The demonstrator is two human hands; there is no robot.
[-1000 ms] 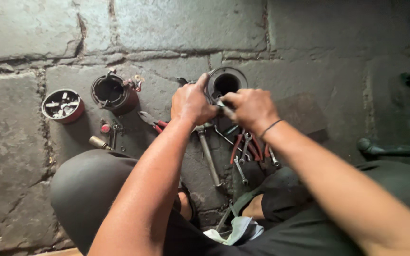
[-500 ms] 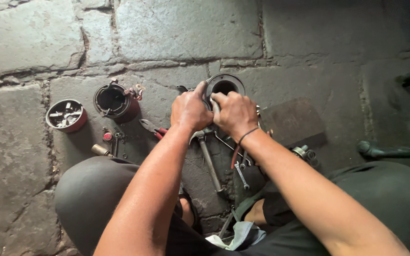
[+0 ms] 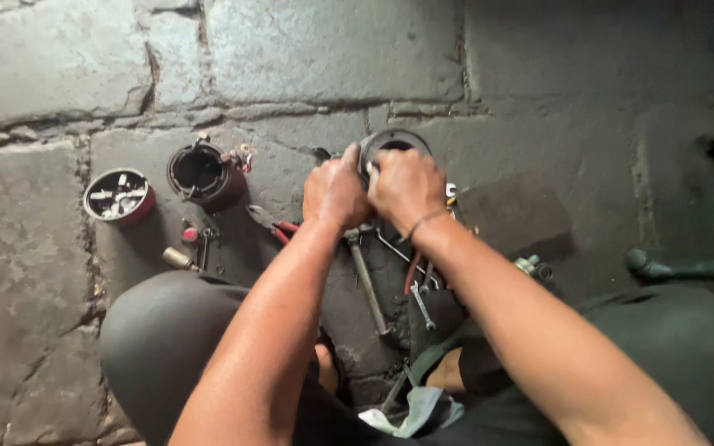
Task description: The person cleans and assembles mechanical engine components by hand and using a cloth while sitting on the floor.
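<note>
Both my hands meet over a round dark metal housing (image 3: 394,140) that stands on the stone floor. My left hand (image 3: 334,190) grips its near-left rim with closed fingers. My right hand (image 3: 406,186) is closed beside it on the housing's near edge, around a small light part that is mostly hidden. A thin band circles my right wrist. Below the hands lie a long metal tool (image 3: 368,285), red-handled pliers (image 3: 273,221) and several wrenches (image 3: 419,293).
A dark red cylindrical motor casing (image 3: 204,175) and a small round tin of small parts (image 3: 117,196) stand at the left. Small loose parts (image 3: 185,248) lie near my left knee. A white cloth (image 3: 411,410) sits between my legs. A dark bar (image 3: 687,267) lies at right.
Both hands moved forward from just in front of the round housing onto its near rim and closed together there. The view shifted slightly downward.
</note>
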